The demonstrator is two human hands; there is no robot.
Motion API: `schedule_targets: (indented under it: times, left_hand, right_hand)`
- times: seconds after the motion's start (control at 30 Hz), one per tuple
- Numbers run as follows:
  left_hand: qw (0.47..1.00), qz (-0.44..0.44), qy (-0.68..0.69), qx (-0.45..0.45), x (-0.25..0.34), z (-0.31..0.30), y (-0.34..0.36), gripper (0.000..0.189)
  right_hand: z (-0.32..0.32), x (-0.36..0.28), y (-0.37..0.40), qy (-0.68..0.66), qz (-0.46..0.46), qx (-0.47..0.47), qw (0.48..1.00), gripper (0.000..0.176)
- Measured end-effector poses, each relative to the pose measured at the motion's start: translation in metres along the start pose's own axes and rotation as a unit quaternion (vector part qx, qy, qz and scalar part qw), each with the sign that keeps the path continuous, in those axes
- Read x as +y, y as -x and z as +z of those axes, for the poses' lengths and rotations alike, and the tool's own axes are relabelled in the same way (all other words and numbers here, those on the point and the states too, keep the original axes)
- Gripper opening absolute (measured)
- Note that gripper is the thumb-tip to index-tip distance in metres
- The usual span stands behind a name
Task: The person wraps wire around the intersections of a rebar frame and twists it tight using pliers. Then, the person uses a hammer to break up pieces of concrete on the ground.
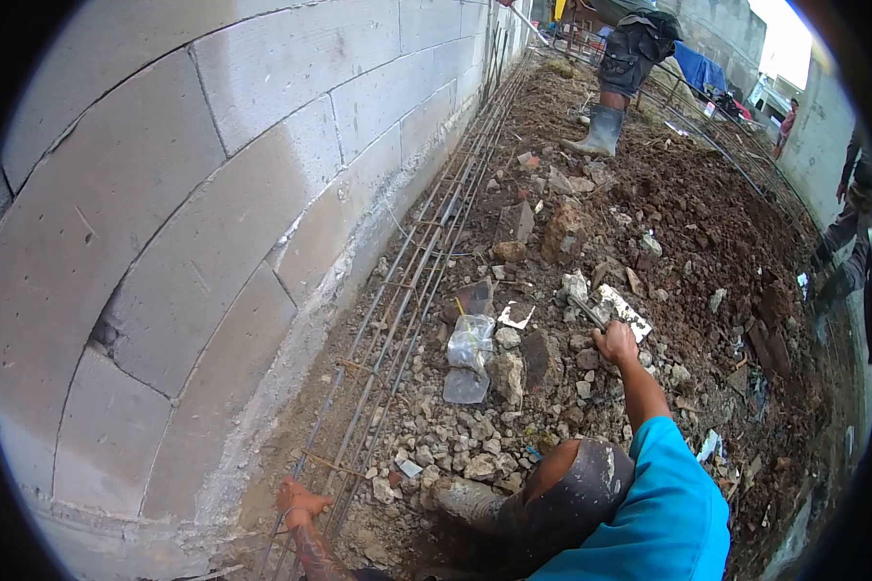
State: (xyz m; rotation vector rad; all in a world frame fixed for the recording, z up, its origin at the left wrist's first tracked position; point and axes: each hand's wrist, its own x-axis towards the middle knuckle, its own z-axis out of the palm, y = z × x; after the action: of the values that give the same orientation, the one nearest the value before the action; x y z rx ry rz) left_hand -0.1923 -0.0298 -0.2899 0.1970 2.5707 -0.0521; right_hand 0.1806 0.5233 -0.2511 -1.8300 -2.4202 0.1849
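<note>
My left hand (300, 502) is at the bottom of the view, closed around a bar of the long rebar cage (407, 290) that lies on the ground along the block wall (194, 223). My right hand (615, 341), on an arm in a blue sleeve, reaches out over the rubble and grips a thin metal tool (585, 310). The tool's tip lies beside a flat, mortar-stained metal piece (626, 312) on the dirt. My knee, in a muddy boot (552, 499), is between the two arms.
Broken stones and soil cover the ground, with a crumpled clear plastic bag (470, 344) among them. A person in rubber boots (603, 131) stands farther along the trench. Another person (848, 228) is at the right edge. A blue tarp (700, 70) hangs in the distance.
</note>
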Motion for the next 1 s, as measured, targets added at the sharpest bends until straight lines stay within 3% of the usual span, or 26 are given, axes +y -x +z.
schedule_targets:
  times: [1.0]
  left_hand:
    - [1.0, 0.011, 0.008, -0.002, -0.004, 0.004, -0.004, 0.111]
  right_hand:
    - [0.004, 0.004, -0.002, -0.004, -0.003, 0.009, 1.0, 0.039]
